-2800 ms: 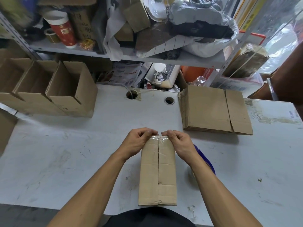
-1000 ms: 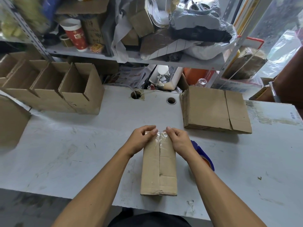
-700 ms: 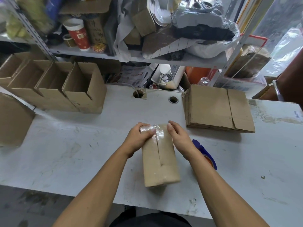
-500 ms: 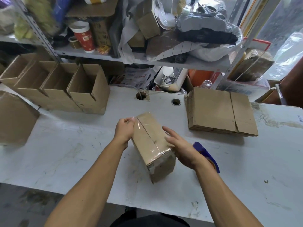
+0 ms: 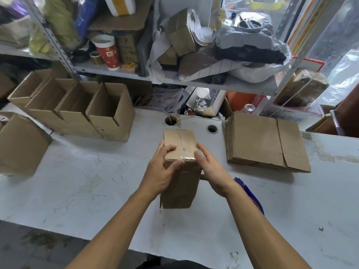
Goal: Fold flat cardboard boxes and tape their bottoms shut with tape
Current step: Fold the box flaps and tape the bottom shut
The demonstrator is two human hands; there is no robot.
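A small brown cardboard box point(image 5: 180, 183) stands on end on the white table point(image 5: 77, 187), its taped bottom facing up with clear tape along the centre seam. My left hand point(image 5: 161, 171) grips the box's upper left edge, thumb on the front face and fingers on top. My right hand point(image 5: 211, 169) holds the upper right side, fingers lying over the top edge. A stack of flat cardboard boxes point(image 5: 264, 140) lies to the right. A blue tape dispenser point(image 5: 250, 193) sits on the table, partly hidden behind my right forearm.
Several folded open boxes point(image 5: 77, 111) stand in a row at the back left, with another box point(image 5: 19, 144) at the far left edge. Two round cable holes point(image 5: 212, 129) lie behind the held box. A cluttered metal shelf point(image 5: 174, 80) rises behind the table.
The box lay flat with both hands pressing tape at its far end. It was lifted, turned and now stands on end, taped bottom up, farther from me, with a hand on each side.
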